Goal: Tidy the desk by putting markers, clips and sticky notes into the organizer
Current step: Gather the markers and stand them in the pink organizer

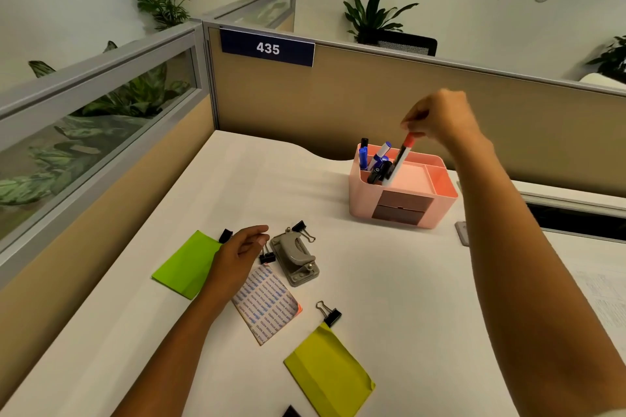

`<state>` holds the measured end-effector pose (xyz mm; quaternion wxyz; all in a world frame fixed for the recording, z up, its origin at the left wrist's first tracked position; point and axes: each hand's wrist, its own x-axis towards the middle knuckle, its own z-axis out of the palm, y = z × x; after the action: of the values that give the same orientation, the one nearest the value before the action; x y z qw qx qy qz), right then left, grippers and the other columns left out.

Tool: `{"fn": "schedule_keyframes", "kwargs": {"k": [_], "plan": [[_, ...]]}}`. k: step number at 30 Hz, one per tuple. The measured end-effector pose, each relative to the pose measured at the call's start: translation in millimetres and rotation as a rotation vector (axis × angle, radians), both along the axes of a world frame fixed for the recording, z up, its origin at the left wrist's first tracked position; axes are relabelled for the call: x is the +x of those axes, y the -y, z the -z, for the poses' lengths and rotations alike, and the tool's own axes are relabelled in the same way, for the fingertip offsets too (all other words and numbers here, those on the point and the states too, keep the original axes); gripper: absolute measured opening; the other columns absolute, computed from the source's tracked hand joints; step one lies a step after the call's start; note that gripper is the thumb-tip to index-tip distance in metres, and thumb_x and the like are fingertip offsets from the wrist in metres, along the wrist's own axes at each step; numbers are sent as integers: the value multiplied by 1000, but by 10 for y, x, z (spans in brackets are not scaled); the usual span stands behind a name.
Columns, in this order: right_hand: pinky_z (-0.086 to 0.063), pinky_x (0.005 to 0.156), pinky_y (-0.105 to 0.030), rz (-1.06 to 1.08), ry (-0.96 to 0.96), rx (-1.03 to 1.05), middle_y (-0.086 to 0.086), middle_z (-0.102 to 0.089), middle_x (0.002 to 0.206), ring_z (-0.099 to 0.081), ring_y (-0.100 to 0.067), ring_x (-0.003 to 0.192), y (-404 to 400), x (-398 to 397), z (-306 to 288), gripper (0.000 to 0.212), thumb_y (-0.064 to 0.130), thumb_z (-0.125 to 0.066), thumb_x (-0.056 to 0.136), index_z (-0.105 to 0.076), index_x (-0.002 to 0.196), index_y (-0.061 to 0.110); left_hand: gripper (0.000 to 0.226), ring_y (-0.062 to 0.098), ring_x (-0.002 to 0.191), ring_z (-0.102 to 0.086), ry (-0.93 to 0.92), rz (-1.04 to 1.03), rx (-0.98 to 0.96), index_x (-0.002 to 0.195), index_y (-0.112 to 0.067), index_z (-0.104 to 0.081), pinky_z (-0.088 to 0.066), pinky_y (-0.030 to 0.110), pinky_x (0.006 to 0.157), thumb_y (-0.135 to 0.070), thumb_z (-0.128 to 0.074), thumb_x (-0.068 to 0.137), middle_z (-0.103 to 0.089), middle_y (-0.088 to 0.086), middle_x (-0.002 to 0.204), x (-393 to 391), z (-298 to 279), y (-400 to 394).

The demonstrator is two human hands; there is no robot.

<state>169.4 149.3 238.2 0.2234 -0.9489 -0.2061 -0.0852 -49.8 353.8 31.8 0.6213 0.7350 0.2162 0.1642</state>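
The right hand (440, 118) pinches a red-capped black marker (403, 152) by its cap, tilted in the pink plastic organizer (406, 210) (back-left compartment). The left hand (237, 254) hovers with fingers relaxed above a black binder clip (267, 257) on the white table (389, 281).

A red-capped black marker (403, 152), pinched at its cap, stands tilted inside the pink plastic organizer (403, 193); below, binder clips and sticky pads lie scattered.

Pink organizer (403, 200) holds blue- and red-capped markers (379, 159), beside lime (184, 264) and olive-yellow sticky notes (330, 374) (one pad (266, 303) blue-lettered), black clips (332, 313).
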Motion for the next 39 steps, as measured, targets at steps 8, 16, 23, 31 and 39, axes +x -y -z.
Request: {"fn": "schedule_keyframes", "kwargs": {"k": [8, 16, 23, 31, 39], "plan": [[-54, 88, -29, -87, 178, 123, -18, -72, 98, -71, -26, 85, -143, -19, 17, 21, 8, -64, 86, -69, 103, -2, 26, 21, 111, -57, 1, -7, 23, 116, -11, -60, -42, 28, 95, -8, -51, 92, -65, 12, 114, 18, 83, -19], [-53, 91, -38, -111, -40, -169, -17, -68, 111, -65, -30, 99, -313, 134, 586, 21, 5, -57, 90, -68, 108, 2, 25, 15, 101, -58, 17, -25, 103, 114, -12, -62, -41, 24, 91, -7, -53, 91, -66, 7, 109, 31, 115, -40], [-55, 84, -43, -25, 66, 27, -16, -70, 106, -66, -32, 93, -286, -12, 736, 21, 4, -53, 91, -69, 104, 4, 26, 15, 103, -58, -5, -19, 268, 115, -9, -62, -43, 25, 88, -5, -53, 91, -65, 8, 115, 47, 113, -17], [-50, 75, -26, -24, -183, 281, -10, -70, 98, -59, -15, 79, -258, -953, 1379, 17, 18, -64, 87, -69, 98, 7, 27, 15, 97, -57, -81, 6, 470, 113, -7, -62, -44, 17, 83, -2, -57, 87, -61, 11, 116, 10, 168, 118], [-43, 78, -28, -18, -445, -7, -6, -61, 111, -58, -22, 104, -168, -1590, 1930, 34, 41, -65, 83, -60, 107, 17, 29, 26, 114, -50, -196, 13, 663, 118, -5, -59, -41, 30, 93, -5, -52, 90, -57, 15, 119, 10, 182, 228]]}}
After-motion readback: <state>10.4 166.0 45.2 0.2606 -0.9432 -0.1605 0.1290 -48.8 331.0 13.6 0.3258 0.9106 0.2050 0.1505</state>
